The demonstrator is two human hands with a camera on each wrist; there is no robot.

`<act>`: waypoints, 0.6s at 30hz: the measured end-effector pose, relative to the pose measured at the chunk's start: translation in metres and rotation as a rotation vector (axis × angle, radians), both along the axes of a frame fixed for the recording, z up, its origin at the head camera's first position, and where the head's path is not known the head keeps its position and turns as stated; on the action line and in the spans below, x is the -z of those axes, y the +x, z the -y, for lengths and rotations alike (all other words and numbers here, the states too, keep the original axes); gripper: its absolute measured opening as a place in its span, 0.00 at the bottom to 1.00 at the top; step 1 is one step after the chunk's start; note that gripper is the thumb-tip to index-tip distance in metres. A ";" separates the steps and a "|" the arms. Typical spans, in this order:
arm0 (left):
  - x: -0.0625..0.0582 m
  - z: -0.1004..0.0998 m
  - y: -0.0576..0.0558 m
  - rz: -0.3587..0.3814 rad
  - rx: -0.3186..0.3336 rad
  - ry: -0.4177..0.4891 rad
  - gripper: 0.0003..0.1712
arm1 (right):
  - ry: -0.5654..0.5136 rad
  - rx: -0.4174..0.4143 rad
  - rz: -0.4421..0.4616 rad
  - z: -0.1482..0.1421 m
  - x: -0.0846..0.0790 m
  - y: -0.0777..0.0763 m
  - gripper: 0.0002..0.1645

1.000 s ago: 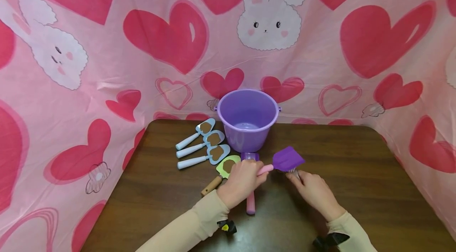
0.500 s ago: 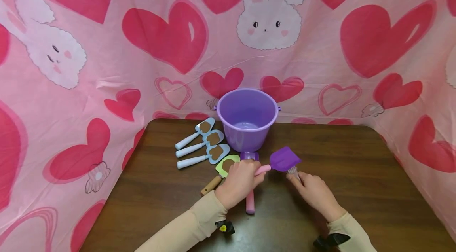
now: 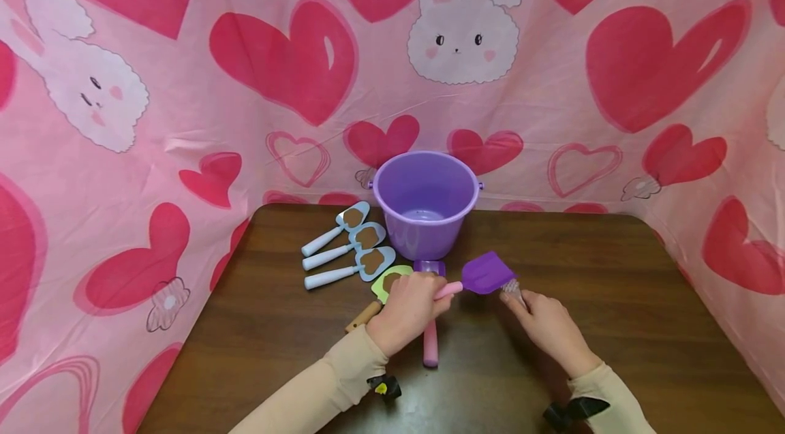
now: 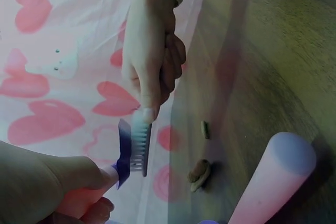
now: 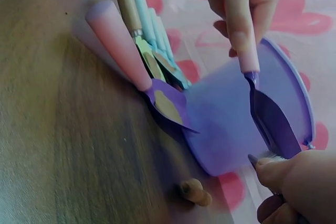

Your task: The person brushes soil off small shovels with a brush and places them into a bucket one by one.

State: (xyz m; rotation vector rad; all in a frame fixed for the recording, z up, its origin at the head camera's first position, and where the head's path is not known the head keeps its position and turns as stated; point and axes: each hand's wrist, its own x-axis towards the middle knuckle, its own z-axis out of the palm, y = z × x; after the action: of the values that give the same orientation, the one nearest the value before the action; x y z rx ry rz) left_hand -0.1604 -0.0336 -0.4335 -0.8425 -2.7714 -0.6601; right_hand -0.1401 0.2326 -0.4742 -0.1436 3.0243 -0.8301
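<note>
My left hand (image 3: 407, 311) grips the pink handle of a small shovel with a purple blade (image 3: 488, 273), held above the table. The blade's far end points right. My right hand (image 3: 555, 332) pinches a small brush (image 4: 140, 145) with pale bristles. In the left wrist view the bristles lie right along the shovel blade. Below, on the tabletop, are a brown curled lump (image 4: 199, 176) and a smaller piece (image 4: 205, 129). The right wrist view also has the brown lump (image 5: 195, 191) near the bucket; in the head view the lump is hidden.
A purple bucket (image 3: 423, 236) stands at the back. Before it lies another purple shovel with a pink handle (image 3: 431, 349). Left of that are a green trowel with a wooden handle (image 3: 364, 317) and three light blue trowels (image 3: 331, 277), brown patches on their blades. A heart-print cloth (image 3: 282, 66) hangs behind.
My left hand has drifted slightly left with the shovel. My right hand and the brush have shifted slightly right, and the bristles now show at the blade's right end.
</note>
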 end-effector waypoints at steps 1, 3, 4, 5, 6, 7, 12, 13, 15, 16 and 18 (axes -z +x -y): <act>0.000 0.000 0.000 0.008 -0.001 0.007 0.13 | 0.004 0.004 0.000 -0.001 0.001 -0.001 0.26; 0.000 -0.001 0.000 0.009 -0.004 0.010 0.14 | 0.007 0.010 -0.003 0.000 0.003 -0.001 0.26; 0.000 -0.001 0.001 0.006 -0.006 0.010 0.14 | 0.004 0.007 0.000 0.002 0.005 -0.001 0.25; 0.001 -0.001 0.001 0.000 -0.007 0.007 0.14 | 0.001 0.002 0.003 0.004 0.006 -0.001 0.25; 0.002 -0.002 0.001 -0.009 -0.008 0.000 0.14 | -0.002 -0.006 0.006 0.007 0.007 -0.001 0.24; 0.003 -0.002 0.001 -0.017 -0.009 -0.005 0.14 | -0.006 -0.016 0.011 0.010 0.008 -0.001 0.24; 0.004 -0.002 0.000 -0.027 -0.007 -0.015 0.13 | -0.016 -0.040 0.017 0.018 0.005 0.001 0.25; 0.003 -0.002 0.000 -0.021 -0.006 -0.007 0.14 | -0.017 -0.029 0.008 0.018 0.004 0.001 0.25; 0.002 0.000 0.000 -0.013 -0.009 0.006 0.14 | -0.013 -0.005 -0.014 0.015 0.001 0.001 0.26; 0.001 0.001 0.001 -0.013 -0.011 0.010 0.14 | -0.011 0.009 -0.018 0.013 -0.001 0.001 0.26; 0.000 0.002 0.003 -0.016 -0.016 0.019 0.15 | -0.005 0.020 -0.019 0.009 -0.002 0.001 0.26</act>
State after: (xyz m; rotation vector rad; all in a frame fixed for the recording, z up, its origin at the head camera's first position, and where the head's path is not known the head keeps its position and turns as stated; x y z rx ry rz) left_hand -0.1578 -0.0359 -0.4332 -0.8180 -2.7500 -0.6729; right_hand -0.1392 0.2238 -0.4718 -0.1223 3.0460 -0.8429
